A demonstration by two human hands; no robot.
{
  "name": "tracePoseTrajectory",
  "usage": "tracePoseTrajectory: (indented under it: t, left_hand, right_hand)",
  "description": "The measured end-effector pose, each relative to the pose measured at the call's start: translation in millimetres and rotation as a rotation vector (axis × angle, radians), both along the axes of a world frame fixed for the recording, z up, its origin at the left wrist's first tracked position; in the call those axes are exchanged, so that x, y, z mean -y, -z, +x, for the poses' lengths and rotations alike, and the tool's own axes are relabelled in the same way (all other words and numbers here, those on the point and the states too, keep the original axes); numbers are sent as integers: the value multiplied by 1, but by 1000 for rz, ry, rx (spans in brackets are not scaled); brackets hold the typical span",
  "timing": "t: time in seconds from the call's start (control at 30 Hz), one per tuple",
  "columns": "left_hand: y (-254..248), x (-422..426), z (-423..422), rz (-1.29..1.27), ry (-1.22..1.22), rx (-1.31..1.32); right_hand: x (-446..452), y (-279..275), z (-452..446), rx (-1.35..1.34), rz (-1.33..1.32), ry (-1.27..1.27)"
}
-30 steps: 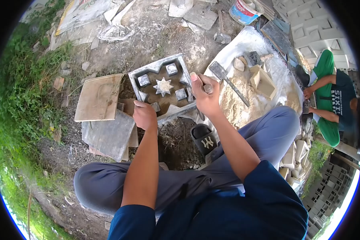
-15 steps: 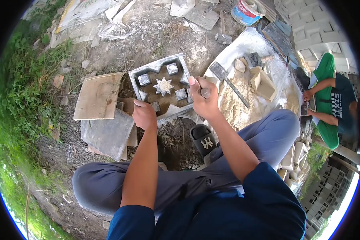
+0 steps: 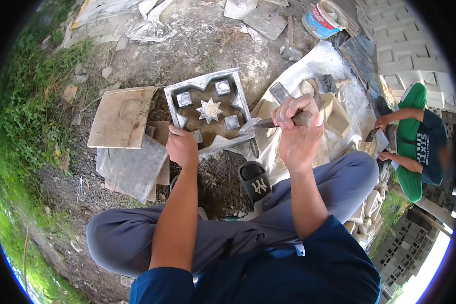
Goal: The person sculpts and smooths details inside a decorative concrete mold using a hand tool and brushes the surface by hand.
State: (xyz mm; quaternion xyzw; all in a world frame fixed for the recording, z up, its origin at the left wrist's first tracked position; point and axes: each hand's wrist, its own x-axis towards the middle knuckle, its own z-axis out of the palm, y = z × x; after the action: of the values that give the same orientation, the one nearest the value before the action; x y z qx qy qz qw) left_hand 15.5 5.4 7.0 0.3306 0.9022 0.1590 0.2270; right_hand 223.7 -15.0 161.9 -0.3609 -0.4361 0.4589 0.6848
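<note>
A grey metal mould (image 3: 207, 82), with a star-shaped core and several square blocks inside, sits before me, slightly turned. My left hand (image 3: 182, 146) is closed on its near-left edge, thumb on top. To the right of the mould, my right hand (image 3: 300, 126) is wrapped around the handle of a trowel (image 3: 252, 125), whose pale blade meets the mould's right rim. A dark loop-like piece (image 3: 254, 148) hangs at the near-right corner. Beyond the right hand, a hammer (image 3: 279, 92) lies on the sand-covered sheet, its handle mostly hidden.
Boards (image 3: 121, 119) and a grey slab (image 3: 131, 167) lie left of the mould. A white sheet (image 3: 309, 66) holds sand and a hollow cast block (image 3: 338, 115). A paint bucket (image 3: 323, 20) stands at the back. Another person (image 3: 425, 144) sits at right, near stacked blocks (image 3: 405, 45).
My right hand has moved right from the mould's corner and turned, bringing the trowel blade into view against the right rim. My left hand stays on the mould.
</note>
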Motion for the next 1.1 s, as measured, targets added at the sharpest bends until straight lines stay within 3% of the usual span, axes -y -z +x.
tracePoseTrajectory:
  t: [0.4,0.63,0.77,0.9,1.1]
  left_hand:
    - [1,-1,0,-30,-17,-3]
    - [3,4,1,13,-21,-10]
    - [8,1,-2,11,13,-75]
    - [12,2,-1,86,8,-72]
    - [11,2,-2,47,-4,-46]
  right_hand:
    - [8,6,-11,124,-12,-43]
    - [14,50,-27,321,-21,-40]
    - [17,44,-23,296,166,-88]
    - [6,56,-24,319,14,-33]
    - [14,57,-27,435,47,-7]
